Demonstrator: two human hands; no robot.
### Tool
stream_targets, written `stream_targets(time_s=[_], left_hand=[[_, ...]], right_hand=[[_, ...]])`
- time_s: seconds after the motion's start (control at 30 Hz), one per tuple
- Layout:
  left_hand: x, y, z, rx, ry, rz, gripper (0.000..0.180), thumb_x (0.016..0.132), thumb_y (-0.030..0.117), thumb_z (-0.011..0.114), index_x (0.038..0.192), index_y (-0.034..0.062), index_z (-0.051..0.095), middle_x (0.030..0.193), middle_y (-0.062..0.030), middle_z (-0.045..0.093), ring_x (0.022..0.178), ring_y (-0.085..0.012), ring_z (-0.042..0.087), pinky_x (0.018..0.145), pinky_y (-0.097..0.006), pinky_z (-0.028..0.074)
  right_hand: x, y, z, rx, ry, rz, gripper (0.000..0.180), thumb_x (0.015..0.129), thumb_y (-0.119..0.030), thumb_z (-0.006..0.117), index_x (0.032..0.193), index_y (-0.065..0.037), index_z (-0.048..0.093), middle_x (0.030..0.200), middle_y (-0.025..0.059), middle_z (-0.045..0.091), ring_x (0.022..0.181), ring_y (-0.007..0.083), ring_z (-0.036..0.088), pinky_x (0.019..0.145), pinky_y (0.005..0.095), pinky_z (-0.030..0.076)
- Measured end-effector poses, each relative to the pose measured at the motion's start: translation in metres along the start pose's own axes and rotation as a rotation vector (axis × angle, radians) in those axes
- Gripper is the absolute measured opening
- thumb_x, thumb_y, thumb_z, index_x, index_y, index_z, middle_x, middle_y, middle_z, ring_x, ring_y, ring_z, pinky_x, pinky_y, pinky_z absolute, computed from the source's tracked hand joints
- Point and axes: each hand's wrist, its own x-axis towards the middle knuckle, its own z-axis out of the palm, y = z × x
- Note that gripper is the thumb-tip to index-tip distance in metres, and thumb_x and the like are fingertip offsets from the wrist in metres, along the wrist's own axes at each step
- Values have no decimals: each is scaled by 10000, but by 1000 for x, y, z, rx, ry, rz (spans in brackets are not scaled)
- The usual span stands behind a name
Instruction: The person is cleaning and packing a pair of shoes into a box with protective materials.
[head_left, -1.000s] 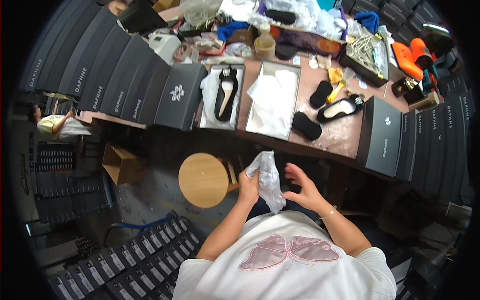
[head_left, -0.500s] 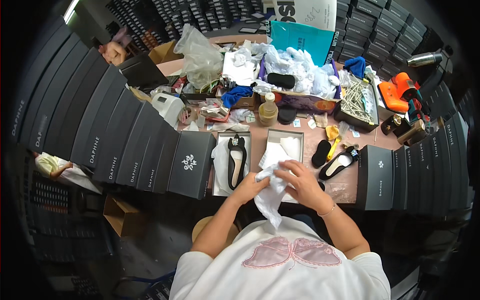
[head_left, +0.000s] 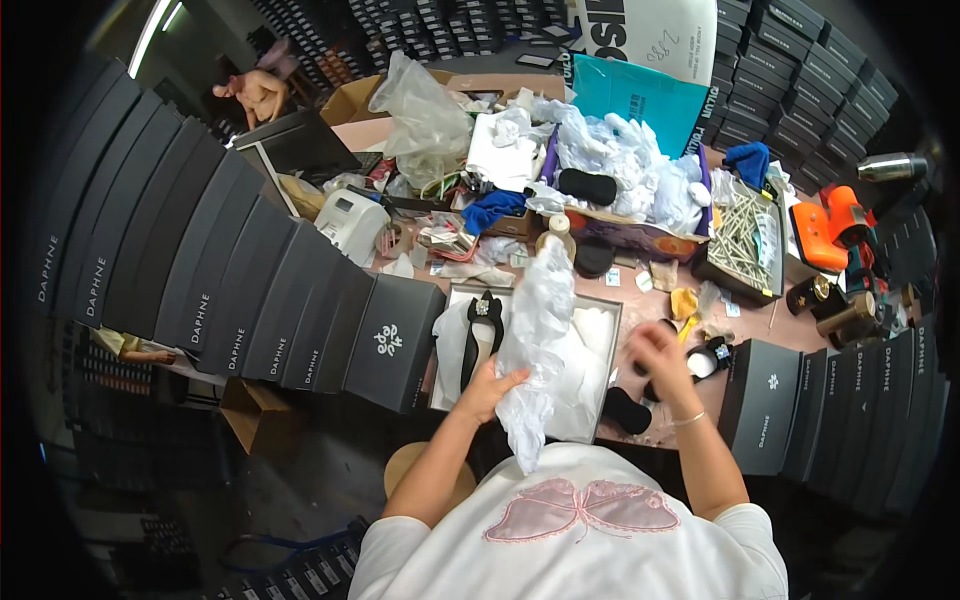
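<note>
My left hand grips a long crumpled sheet of white tissue paper, raised upright over the shoe box. My right hand is apart from the paper, above the table to the right, its fingers smeared by motion. A black flat shoe with a jewelled toe lies in the box's left half, partly behind the paper. More white paper lines the tray on the right. The other black shoe rests on the table just beyond my right hand, partly hidden by it.
Grey shoe boxes line the left and right. A black oval pad lies at the table's near edge. Behind are a bottle, a purple-edged carton of crumpled paper, a box of sticks and an orange tool.
My right hand has let go of the paper and moved right, towards the loose shoe. My left hand keeps the paper, now lifted and stretched taller. The view has shifted slightly.
</note>
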Motion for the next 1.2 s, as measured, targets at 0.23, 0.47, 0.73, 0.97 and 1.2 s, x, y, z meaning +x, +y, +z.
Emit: stream_targets(time_s=[0.23, 0.47, 0.73, 0.97, 1.2], left_hand=[[20, -21, 5, 236, -134, 19, 500, 970, 464, 487, 1088, -10, 594, 904, -6, 610, 794, -70, 549, 705, -236, 465], [31, -27, -92, 129, 62, 3, 431, 993, 393, 475, 1095, -4, 609, 992, -27, 640, 874, -94, 577, 795, -253, 457], [39, 58, -96, -271, 142, 315, 269, 972, 192, 532, 1145, -5, 590, 1087, -66, 648, 971, -152, 621, 880, -315, 484], [14, 103, -100, 312, -184, 18, 333, 845, 166, 630, 1126, -12, 624, 973, -23, 659, 880, -77, 590, 816, -242, 468], [18, 131, -94, 367, -499, -153, 424, 815, 136, 689, 1198, -5, 573, 1056, -37, 647, 947, -95, 592, 854, -255, 479]], right_hand=[[27, 48, 75, 183, -239, 206, 296, 907, -216, 640, 1128, -23, 597, 883, -25, 608, 717, 55, 515, 618, 225, 436], [41, 20, 12, 353, 445, 55, 222, 949, -242, 582, 1046, -43, 602, 827, -34, 587, 679, 51, 523, 581, 212, 431], [108, 141, -237, -508, 1028, 176, 661, 852, -420, 661, 1217, 102, 486, 1080, 235, 604, 950, 336, 603, 842, 395, 492], [98, -48, 30, -849, 38, -595, 895, 716, -164, 787, 1445, -23, 286, 1498, 195, 250, 1386, 347, 259, 1135, 381, 230], [72, -83, 142, -797, -439, -385, 225, 798, -55, 594, 1020, -30, 575, 880, 199, 616, 851, 359, 616, 832, 435, 476]])
